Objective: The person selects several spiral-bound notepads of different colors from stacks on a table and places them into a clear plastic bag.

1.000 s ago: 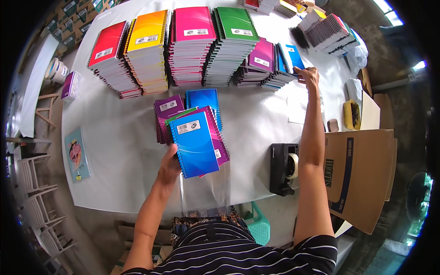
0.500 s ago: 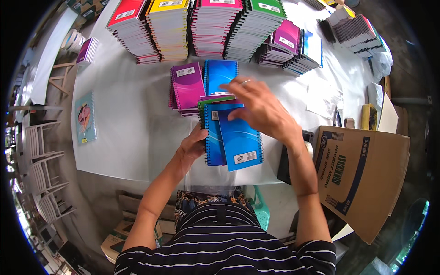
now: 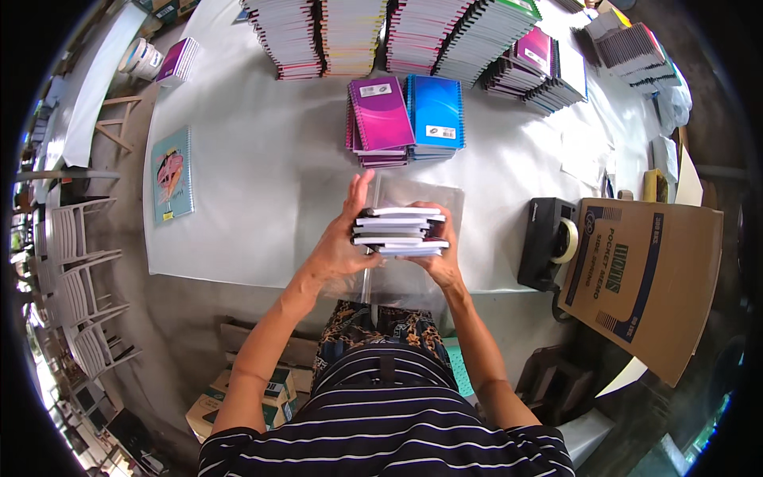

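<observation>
Between my two hands stands a small stack of spiral notebooks (image 3: 400,230), tipped on edge so the white page edges face up. My left hand (image 3: 338,242) presses its left side, with some fingers stretched away from it. Around the right side curls my right hand (image 3: 443,254). Under them lies a clear plastic bag (image 3: 429,195) near the table's front edge. Just beyond are a pile of purple notebooks (image 3: 383,115) and a pile of blue notebooks (image 3: 435,111). The covers of the held notebooks are mostly hidden.
Tall notebook stacks (image 3: 350,40) line the far side of the white table (image 3: 246,199). A teal notebook (image 3: 172,175) lies at the left. To the right are a black tape dispenser (image 3: 544,242) and a cardboard box (image 3: 644,278). Plastic chairs (image 3: 83,270) stand beyond the left edge.
The held notebooks have gone from lying flat, blue cover up, to standing on edge. My right hand has come down onto their right side. The view has shifted.
</observation>
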### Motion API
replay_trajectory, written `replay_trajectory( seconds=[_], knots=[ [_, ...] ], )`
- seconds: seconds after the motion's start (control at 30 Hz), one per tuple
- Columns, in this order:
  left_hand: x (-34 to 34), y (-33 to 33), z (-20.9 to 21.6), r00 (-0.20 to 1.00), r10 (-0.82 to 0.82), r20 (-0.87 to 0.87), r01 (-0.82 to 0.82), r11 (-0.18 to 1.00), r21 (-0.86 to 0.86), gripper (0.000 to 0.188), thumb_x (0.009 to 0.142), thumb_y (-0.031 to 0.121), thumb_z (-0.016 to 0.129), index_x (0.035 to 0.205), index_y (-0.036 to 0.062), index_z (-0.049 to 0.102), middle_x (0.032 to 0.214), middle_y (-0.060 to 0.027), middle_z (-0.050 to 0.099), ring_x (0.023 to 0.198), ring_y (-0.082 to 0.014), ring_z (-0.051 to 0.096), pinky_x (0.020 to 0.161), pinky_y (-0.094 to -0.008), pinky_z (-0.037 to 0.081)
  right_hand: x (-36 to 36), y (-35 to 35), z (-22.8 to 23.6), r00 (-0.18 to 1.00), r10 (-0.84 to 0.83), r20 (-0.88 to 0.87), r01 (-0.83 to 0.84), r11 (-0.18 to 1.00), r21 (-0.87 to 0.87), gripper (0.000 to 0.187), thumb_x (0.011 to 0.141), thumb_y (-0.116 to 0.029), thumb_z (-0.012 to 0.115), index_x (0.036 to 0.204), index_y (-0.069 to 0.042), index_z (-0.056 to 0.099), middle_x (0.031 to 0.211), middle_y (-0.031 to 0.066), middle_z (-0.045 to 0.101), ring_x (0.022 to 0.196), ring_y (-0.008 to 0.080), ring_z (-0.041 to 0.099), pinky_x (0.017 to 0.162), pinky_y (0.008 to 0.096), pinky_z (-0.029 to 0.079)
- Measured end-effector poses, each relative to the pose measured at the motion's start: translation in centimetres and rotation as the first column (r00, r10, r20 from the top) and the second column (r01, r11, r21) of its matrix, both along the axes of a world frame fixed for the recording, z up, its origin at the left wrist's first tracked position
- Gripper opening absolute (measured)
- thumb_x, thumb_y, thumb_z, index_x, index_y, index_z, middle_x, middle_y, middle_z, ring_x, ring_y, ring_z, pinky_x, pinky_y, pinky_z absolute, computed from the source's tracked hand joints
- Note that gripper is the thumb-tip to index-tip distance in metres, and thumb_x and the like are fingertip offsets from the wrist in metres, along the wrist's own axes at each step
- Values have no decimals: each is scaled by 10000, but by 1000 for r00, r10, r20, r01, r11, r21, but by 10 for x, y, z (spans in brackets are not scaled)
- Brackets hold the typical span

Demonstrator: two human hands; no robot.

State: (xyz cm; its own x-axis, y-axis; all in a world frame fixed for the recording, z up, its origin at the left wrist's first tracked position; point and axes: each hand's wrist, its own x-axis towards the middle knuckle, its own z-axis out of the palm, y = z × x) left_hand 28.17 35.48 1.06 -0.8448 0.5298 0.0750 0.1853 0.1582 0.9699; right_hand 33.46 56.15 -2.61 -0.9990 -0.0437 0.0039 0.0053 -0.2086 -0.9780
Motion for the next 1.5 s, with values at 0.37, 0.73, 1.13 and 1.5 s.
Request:
replay_trajectory(
  seconds=[0.37,0.73,1.13,1.5],
  knots=[
    [13,-21,-54,986,-79,150,23,940,341,1076,668,166,846,1523,60,201,1551,-138,290,1451,-230,200,1187,-398,147,17,-31,-38,987,24,-160,37,930,366,966,562,-193,920,1324,-36,348,1250,145,429,1172,284,459,1018,399,380],
    [41,-43,-50,995,83,47,-85,995,56,755,765,-17,737,1440,98,417,1385,-107,536,1251,-221,524,1016,-339,476,23,-32,-29,961,79,-264,54,884,464,734,648,-95,721,1288,-18,370,1189,180,451,1143,349,458,1037,423,349],
    [8,-40,-40,806,145,574,-97,989,-114,501,904,312,690,1219,-63,583,1017,-102,681,863,-135,638,779,-278,533,14,-49,7,825,-126,551,22,981,192,665,791,-436,740,1210,49,562,1099,183,601,1039,289,604,902,411,470],
    [28,-29,-52,809,215,547,-200,976,-88,304,901,166,675,1125,-37,646,915,-88,708,772,-103,624,694,-285,533,35,-53,-10,943,-237,234,53,801,597,515,841,-372,719,1130,44,628,1002,200,596,909,290,618,766,397,515]
  ],
)
